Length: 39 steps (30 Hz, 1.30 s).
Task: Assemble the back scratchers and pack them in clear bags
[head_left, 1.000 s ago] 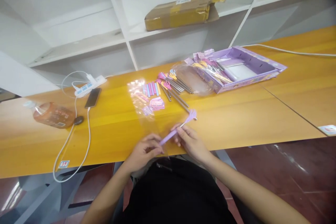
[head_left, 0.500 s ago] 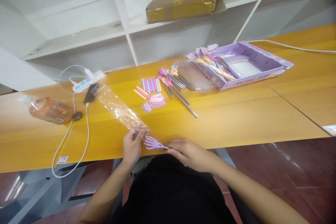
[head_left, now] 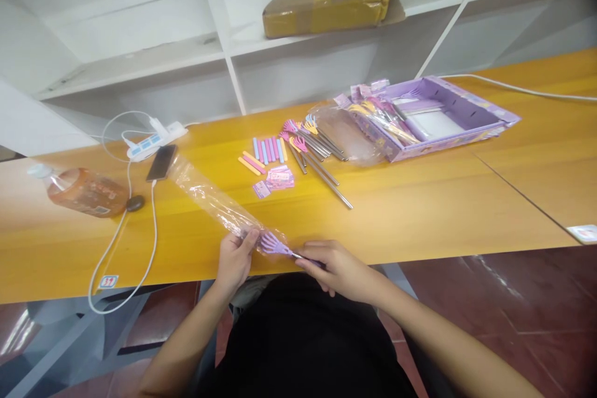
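Observation:
My left hand (head_left: 236, 259) is closed on the end of a long clear plastic bag (head_left: 212, 199), which stretches away over the table. In my right hand (head_left: 336, 267) is a back scratcher (head_left: 276, 244) with a purple hand-shaped head, gripped by its metal rod; much of the rod is hidden by the hand. The purple head points left and lies at the bag's near end, close to my left fingertips. Further off, several back scratchers (head_left: 317, 140) with pink, yellow and blue heads lie in a pile. Beside them are coloured handle sleeves (head_left: 270, 149) and small printed cards (head_left: 278, 178).
A purple box (head_left: 459, 130) holding bagged back scratchers stands at the back right. On the left are an orange drink bottle (head_left: 86, 191), a phone (head_left: 161, 162), a power strip (head_left: 156, 140) and looping white cables. A taped cardboard box (head_left: 331, 7) sits on the shelf.
The purple back scratcher's head has moved slightly up and right, and now overlaps the bag's near end. My left hand still holds the bag; my right hand's grip has shifted a little.

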{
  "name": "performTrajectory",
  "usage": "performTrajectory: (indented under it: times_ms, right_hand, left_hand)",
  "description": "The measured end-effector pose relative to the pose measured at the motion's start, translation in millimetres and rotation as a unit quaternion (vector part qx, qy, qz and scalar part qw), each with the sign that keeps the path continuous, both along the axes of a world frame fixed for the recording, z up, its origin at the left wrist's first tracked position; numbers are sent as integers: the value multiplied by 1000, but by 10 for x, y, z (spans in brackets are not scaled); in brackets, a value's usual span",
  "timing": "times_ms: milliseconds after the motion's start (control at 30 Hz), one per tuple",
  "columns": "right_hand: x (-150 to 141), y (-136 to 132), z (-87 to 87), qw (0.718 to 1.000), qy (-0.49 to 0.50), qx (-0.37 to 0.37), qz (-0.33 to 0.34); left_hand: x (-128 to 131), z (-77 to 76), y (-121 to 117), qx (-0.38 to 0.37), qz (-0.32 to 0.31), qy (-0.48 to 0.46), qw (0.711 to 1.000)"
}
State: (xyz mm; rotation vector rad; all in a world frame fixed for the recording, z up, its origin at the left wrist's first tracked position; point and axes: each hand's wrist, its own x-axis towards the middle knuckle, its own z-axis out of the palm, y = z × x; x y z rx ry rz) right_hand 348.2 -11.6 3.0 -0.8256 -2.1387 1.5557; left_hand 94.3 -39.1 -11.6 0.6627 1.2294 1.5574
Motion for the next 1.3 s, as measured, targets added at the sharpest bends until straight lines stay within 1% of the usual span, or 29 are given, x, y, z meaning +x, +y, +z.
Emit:
performTrajectory:
  times_ms: [133, 367, 467, 600, 767, 833, 900, 1033, 1100, 1167, 1233, 1300]
  right_hand:
    - [2, 8, -13, 1000, 12, 7, 4]
    - [17, 9, -49, 1000, 21, 7, 7]
    - [23, 9, -55, 1000, 25, 3, 6]
    - [31, 12, -65, 1000, 28, 8, 5]
    - [38, 11, -87, 999, 32, 9, 1]
    - [40, 10, -90, 999, 35, 8, 0]
    - [42, 12, -89, 999, 38, 10, 0]
    - [42, 15, -89, 999, 36, 7, 4]
    - [37, 12, -89, 999, 36, 5, 5]
    - [30, 10, -78, 999, 33, 6, 3]
    - [22, 15, -50, 1000, 26, 7, 0]
    - [17, 32, -9, 999, 22, 31, 0]
  left_hand:
    - [-24, -24, -20, 0, -38, 32, 999]
    - [-36, -32, -48, -1, -68, 57, 996]
    - [-32, 2, -46, -5, -74, 30, 997]
    - [-42, 43, -23, -11, -57, -23, 998]
    - [-68, 36, -6, -24, -45, -34, 998]
    - [-77, 6, -20, -17, -59, -8, 998]
    - [-96, -47, -45, -4, -92, 48, 995]
    - [-168, -179, -95, 21, -160, 164, 973]
    - [-196, -211, -108, 29, -182, 193, 964]
    - [-195, -200, -109, 33, -199, 205, 958]
    - [-157, -149, -98, 34, -190, 187, 963]
    - [-98, -78, -77, 40, -140, 143, 979]
